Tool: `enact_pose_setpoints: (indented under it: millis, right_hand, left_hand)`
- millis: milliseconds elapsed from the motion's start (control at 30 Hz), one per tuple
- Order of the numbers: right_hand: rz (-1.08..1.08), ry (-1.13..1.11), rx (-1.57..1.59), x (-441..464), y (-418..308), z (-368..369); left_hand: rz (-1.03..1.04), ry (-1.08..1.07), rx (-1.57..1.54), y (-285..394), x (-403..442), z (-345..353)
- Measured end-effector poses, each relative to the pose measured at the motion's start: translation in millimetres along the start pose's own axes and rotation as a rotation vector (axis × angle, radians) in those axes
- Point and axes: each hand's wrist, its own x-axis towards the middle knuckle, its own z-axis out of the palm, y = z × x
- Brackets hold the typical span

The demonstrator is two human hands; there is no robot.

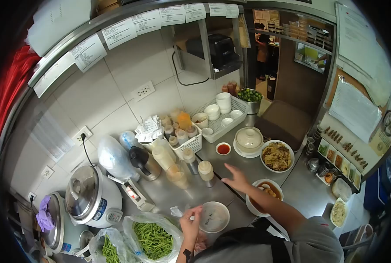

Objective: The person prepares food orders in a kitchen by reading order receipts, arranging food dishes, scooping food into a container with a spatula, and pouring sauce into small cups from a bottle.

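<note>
My right hand [237, 179] reaches over the steel counter with its fingers apart and nothing in them. Just left of it stands a squeeze bottle [206, 171] with a pale top, not touched. Below that forearm is a white bowl [250, 205] of brown broth with pieces of food. My left hand [190, 222] is beside the left rim of a round plastic tub [214, 217] with dark writing on it. Its fingers are drawn together; what they hold, if anything, is hidden. A scrap of clear plastic [177, 211] lies by that hand.
Bags of green beans [153, 240] sit at the front left, near a rice cooker [88, 197]. Behind are a steel jug [145, 163], a bottle basket [189, 144], a lidded pot [249, 140], a noodle bowl [277, 156] and a red sauce dish [223, 149].
</note>
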Motion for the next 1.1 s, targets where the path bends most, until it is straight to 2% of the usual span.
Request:
enact_pose_setpoints:
  millis: [67, 133, 200, 267, 367, 467, 567, 667, 767, 867, 967, 1033, 1100]
  right_hand:
    - [0.148, -0.047, 0.106, -13.2, 6.8, -55.2]
    - [0.372, -0.025, 0.232, -28.1, 17.4, -109.0]
    - [0.348, 0.121, 0.195, -46.0, 28.1, -153.6]
    - [0.505, 0.307, 0.215, -61.0, 37.8, -188.1]
    - [0.519, 0.535, 0.075, -84.0, 31.1, -233.4]
    - [0.628, 0.543, -0.050, -124.6, 61.3, -250.1]
    - [0.628, 0.547, 0.230, -166.6, 63.8, -247.5]
    - [0.773, 0.422, 0.233, -218.8, 90.2, -223.3]
    - [0.816, 0.081, 0.379, -261.5, 125.3, -178.6]
    - [0.968, 0.079, 0.822, -249.0, 95.9, -158.7]
    - [0.989, 0.067, 0.624, -231.9, 97.5, -176.4]
    - [1.012, -0.055, 0.218, -214.3, 96.8, -209.8]
    - [0.868, 0.121, 0.151, -209.0, 116.4, -236.1]
  left_hand:
    - [0.055, -0.160, 0.025, 13.4, -3.8, 11.4]
    - [0.012, -0.277, -0.080, 8.0, -12.1, 30.7]
    - [-0.023, -0.418, -0.060, 3.5, -22.3, 52.3]
    - [-0.046, -0.580, 0.081, 0.3, -33.3, 74.8]
    - [-0.095, -1.035, 0.160, -24.3, -50.1, 106.9]
    - [-0.181, -0.980, 0.229, -76.0, -64.8, 135.0]
    - [0.372, -0.415, 0.624, -154.9, -62.6, 169.0]
    - [-0.249, -0.583, 0.322, -119.5, -53.3, 177.9]
    - [-0.289, -0.591, 0.239, -87.1, -49.0, 189.5]
    - [-0.378, -0.559, 0.166, -75.2, -43.7, 193.2]
    - [-0.571, -0.475, -0.231, -130.2, -44.0, 200.2]
    - [-0.500, -0.535, -0.181, -136.6, -36.6, 197.9]
    - [-0.545, -0.458, -0.118, -109.3, -31.1, 198.4]
